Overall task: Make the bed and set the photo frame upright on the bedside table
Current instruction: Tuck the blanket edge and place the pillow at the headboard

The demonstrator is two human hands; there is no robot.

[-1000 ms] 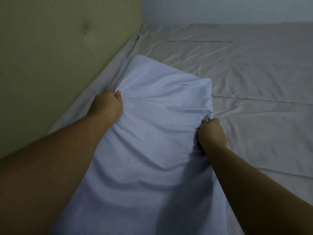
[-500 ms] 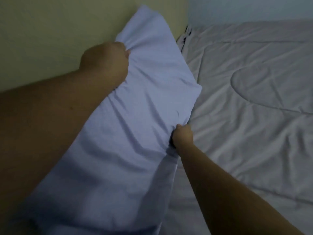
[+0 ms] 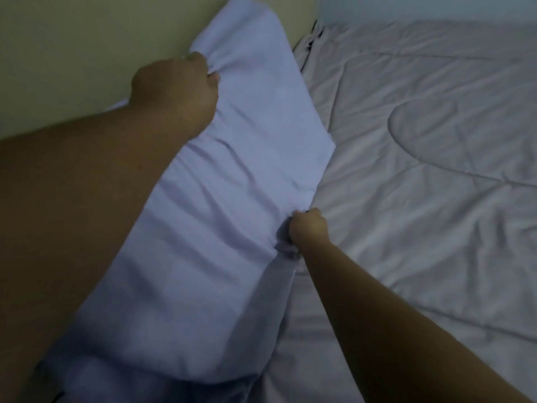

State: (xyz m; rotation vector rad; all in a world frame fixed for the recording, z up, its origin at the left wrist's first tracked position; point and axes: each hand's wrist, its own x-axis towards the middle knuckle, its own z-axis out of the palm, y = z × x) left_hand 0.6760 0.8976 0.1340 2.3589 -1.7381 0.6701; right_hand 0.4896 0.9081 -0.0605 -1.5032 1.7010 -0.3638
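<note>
A pale lilac pillow (image 3: 226, 199) leans tilted against the headboard, its top edge raised and its lower edge near the bedding. My left hand (image 3: 177, 91) grips the pillow's upper left edge, fingers bunched into the fabric. My right hand (image 3: 308, 228) clutches a fold at the pillow's lower right edge, close to the grey quilted bedspread (image 3: 421, 184) that covers the bed. No photo frame or bedside table is in view.
A yellowish padded headboard (image 3: 87, 53) runs along the left. A pale wall (image 3: 421, 7) stands behind the bed's far side. The bedspread is wrinkled, with a dark gap (image 3: 312, 33) where it meets the headboard.
The pillow lay flat a second ago; both hands have lifted its far edge up against the headboard. My left hand rose, and the view swung right.
</note>
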